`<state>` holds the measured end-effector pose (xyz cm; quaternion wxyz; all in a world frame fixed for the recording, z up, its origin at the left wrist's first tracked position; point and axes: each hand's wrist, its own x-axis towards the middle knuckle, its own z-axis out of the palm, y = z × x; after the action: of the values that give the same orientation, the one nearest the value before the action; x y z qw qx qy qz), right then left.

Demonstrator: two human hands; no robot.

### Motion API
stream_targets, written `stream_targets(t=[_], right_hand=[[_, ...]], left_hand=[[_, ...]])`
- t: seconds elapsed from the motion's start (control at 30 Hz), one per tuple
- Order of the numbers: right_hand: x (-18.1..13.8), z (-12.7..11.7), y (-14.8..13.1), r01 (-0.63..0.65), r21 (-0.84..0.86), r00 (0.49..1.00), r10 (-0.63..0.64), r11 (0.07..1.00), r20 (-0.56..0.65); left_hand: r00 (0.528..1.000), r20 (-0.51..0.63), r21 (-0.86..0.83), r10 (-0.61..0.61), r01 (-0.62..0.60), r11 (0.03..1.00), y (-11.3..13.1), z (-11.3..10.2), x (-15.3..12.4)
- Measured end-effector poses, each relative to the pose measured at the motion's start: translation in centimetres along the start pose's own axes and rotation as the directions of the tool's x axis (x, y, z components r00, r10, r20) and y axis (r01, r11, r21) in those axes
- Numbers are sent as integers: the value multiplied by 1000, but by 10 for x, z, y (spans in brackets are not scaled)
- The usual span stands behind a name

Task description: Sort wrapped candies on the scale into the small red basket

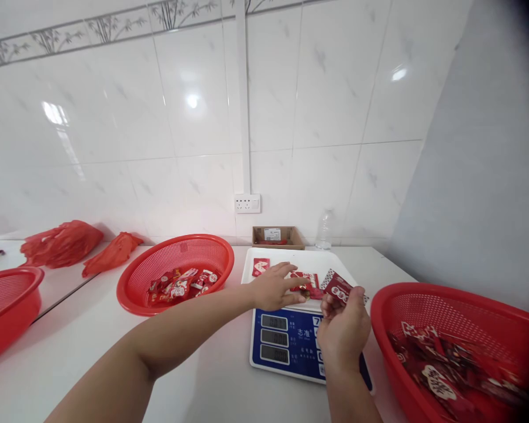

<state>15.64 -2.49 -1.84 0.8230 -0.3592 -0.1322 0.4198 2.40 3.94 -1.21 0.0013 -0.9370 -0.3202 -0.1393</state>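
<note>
A digital scale [286, 346] with a white tray [335, 262] stands in front of me. Over the tray, my left hand [271, 288] is open, fingers spread toward a few red snack packets [306, 281]; whether it touches them I cannot tell. Another red packet [260, 267] lies at the tray's left. My right hand [346, 326] pinches a dark red packet with a checkered edge [338, 288] between thumb and fingers, above the tray's right front.
A red basket [176, 244] of packets sits left of the scale, another red basket [390, 299] on the right, and a third basket [13, 282] far left. Red plastic bags [64, 242], a cardboard box [297, 238] and a clear bottle [325, 230] are along the wall.
</note>
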Motion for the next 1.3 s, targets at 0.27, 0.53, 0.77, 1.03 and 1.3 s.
stream_targets(t=[0.27,0.53,0.77,1.03,1.3], right_hand=[[3,2,1,13,-5,1000,-13,1000,-18],[2,-3,-3,56,2,997,-55,998,-56],[4,-5,-4,118,2,988,-117,993,-97],[5,-6,-2,84,-15,993,-85,996,-77],[2,-2,-4,64,-20,996,-65,998,-66]], left_hand=[[993,52,-3,-104,105,995,-17,-6,-4],[988,82,6,-134,133,991,-8,-2,18],[973,60,46,-221,219,975,-14,-6,20],[998,65,-19,-10,11,1000,21,6,20],[982,19,-97,-186,187,978,-10,5,40]])
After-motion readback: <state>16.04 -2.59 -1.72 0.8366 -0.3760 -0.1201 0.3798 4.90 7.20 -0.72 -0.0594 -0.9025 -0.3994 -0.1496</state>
